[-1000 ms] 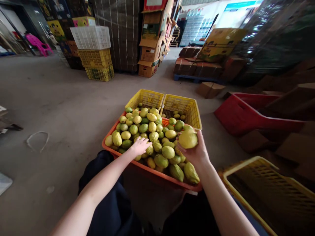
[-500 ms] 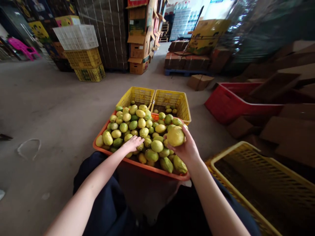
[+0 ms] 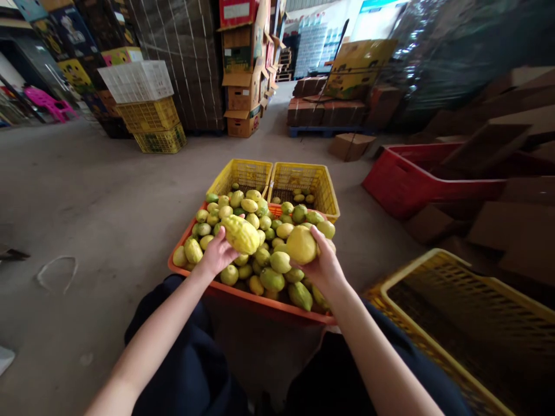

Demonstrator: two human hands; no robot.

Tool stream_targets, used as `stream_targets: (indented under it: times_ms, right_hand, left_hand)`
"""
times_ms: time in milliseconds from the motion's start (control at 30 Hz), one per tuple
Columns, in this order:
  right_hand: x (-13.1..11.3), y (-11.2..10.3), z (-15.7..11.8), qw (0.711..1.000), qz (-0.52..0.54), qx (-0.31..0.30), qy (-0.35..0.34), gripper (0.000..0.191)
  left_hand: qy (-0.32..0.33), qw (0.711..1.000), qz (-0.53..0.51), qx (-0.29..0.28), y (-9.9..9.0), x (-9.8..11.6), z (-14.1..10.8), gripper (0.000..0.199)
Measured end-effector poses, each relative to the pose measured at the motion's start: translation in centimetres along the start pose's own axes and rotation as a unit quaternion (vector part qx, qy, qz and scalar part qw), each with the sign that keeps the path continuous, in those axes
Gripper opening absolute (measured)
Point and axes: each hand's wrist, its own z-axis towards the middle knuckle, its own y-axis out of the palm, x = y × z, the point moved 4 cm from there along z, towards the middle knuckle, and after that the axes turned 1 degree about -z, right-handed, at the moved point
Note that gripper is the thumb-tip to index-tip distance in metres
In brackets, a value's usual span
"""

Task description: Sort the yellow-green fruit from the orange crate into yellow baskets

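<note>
My left hand (image 3: pixel 218 254) holds up a bumpy, elongated yellow lemon (image 3: pixel 241 234), its fingers wrapped around the fruit's lower side. In my right hand (image 3: pixel 325 258) is a large, smoother, rounder yellow lemon (image 3: pixel 302 245), gripped from the right. Both hands are above an orange crate (image 3: pixel 260 301) heaped with yellow and green lemons (image 3: pixel 272 279). The held fruits hide part of the heap beneath them.
Two yellow crates (image 3: pixel 303 167) stand just beyond the orange one, with a few lemons at the bottom. An open yellow basket (image 3: pixel 411 271) is at my right. Farther right lies a red bin (image 3: pixel 403 179) with cardboard. Stacked crates (image 3: pixel 151 115) and boxes (image 3: pixel 240 98) stand behind.
My left hand has come up from the heap with a bumpy lemon in it. My right hand still holds the round lemon, now slightly farther left. The view has tilted up a little.
</note>
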Motion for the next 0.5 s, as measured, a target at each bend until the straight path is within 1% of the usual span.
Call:
stream_targets:
  times_ms: [100, 200, 300, 400, 433, 500]
  right_hand:
    - [1.2, 0.8, 0.1, 0.999, -0.009, -0.009, 0.030, 0.018]
    - [2.2, 1.1, 0.5, 0.999, -0.025, -0.011, 0.044, 0.019]
    - [2.6, 1.4, 0.8, 0.999, -0.028, -0.012, 0.041, 0.015]
    - [3.1, 1.8, 1.0, 0.999, -0.007, -0.008, 0.033, 0.014]
    - [3.4, 1.8, 1.1, 1.000, 0.002, -0.005, 0.028, 0.016]
    - [4.0, 2.0, 1.4, 1.000, 0.011, 0.002, 0.006, 0.021]
  left_hand:
    - [0.005, 0.996, -0.082, 0.043, 0.7, 0.7, -0.4, 0.082]
    - [-0.003, 0.991, -0.123, 0.058, 1.0, 0.7, 0.0, 0.081]
    - [-0.023, 0.986, -0.150, 0.073, 1.1, 0.3, 0.3, 0.081]
    - [-0.039, 0.973, -0.210, 0.088, 1.5, -0.3, 0.4, 0.078]
    - [-0.036, 0.971, -0.219, 0.092, 1.7, -0.5, 0.4, 0.077]
    - [-0.010, 0.975, -0.202, 0.090, 2.4, -0.8, 0.5, 0.075]
